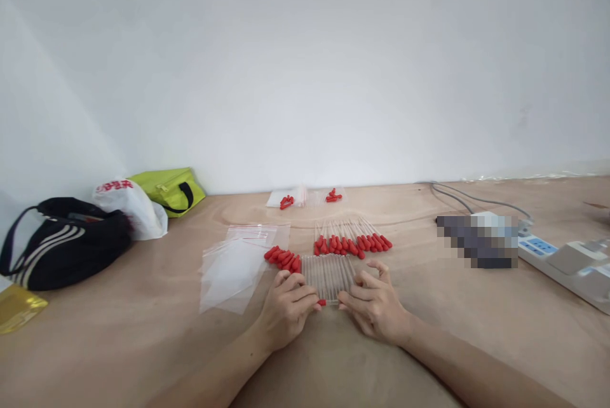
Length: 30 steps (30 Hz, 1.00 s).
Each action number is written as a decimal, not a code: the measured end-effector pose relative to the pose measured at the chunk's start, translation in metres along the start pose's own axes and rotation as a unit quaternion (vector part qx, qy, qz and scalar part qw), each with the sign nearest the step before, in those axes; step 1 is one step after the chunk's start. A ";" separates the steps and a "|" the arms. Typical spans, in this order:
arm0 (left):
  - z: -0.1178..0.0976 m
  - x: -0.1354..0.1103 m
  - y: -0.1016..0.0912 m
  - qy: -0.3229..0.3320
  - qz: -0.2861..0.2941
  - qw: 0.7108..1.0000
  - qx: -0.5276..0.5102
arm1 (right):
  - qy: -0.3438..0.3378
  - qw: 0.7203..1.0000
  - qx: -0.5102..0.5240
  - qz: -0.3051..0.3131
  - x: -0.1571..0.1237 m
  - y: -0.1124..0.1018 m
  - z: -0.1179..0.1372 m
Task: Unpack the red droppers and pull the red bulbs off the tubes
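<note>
1. Pinching a small red bulb (322,302) of smooth, rubbery look, the left hand (288,309) bends low over the tabletop, fingers curled, thumb and forefinger pressed tight.
2. Facing it, the right hand (379,305) curls inward, its fingertips closed on a slender clear tube (332,302) that spans the narrow gap between the hands. Whether tube and bulb are joined, I cannot tell from where I stand.
3. Just beyond the fingers, a row of clear tubes (328,276), thin, straight and glassy, lies side by side.
4. Loose red bulbs (281,257), rounded and matte, heap at the row's left.
5. Behind the row, red-tipped tubes (352,246) fan across the tan, faintly streaked table (476,338), bulb ends toward the person.
6. At left, flat zip bags (233,271) of translucent film overlap, red lines along their seals.
7. Farther left slump a striped black fabric bag (76,243), a crinkled white plastic bag (131,208) and a boxy lime-green bag (166,185).
</note>
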<state>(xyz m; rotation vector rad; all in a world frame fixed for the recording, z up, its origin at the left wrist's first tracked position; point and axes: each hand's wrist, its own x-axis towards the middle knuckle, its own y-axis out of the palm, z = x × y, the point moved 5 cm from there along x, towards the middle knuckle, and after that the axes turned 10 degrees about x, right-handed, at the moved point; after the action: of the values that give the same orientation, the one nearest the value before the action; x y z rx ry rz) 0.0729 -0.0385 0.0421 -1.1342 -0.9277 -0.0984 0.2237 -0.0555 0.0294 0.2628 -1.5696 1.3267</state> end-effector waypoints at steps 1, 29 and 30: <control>0.002 -0.002 -0.001 0.000 0.003 1.000 -0.002 | 0.009 1.000 0.002 0.003 -0.002 -0.002 -0.001; 0.146 -0.034 0.004 -0.463 0.054 0.884 0.026 | 0.220 0.970 -0.095 0.045 -0.013 -0.005 -0.040; 0.147 -0.035 0.004 -0.462 0.059 0.885 0.030 | 0.219 0.970 -0.093 0.049 -0.013 -0.005 -0.039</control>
<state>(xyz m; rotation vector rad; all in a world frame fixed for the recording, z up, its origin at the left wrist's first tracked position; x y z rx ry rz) -0.0329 0.0687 0.0307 -1.1746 -1.6794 0.6232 0.2544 -0.0300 0.0173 -0.2150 -1.3274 1.2015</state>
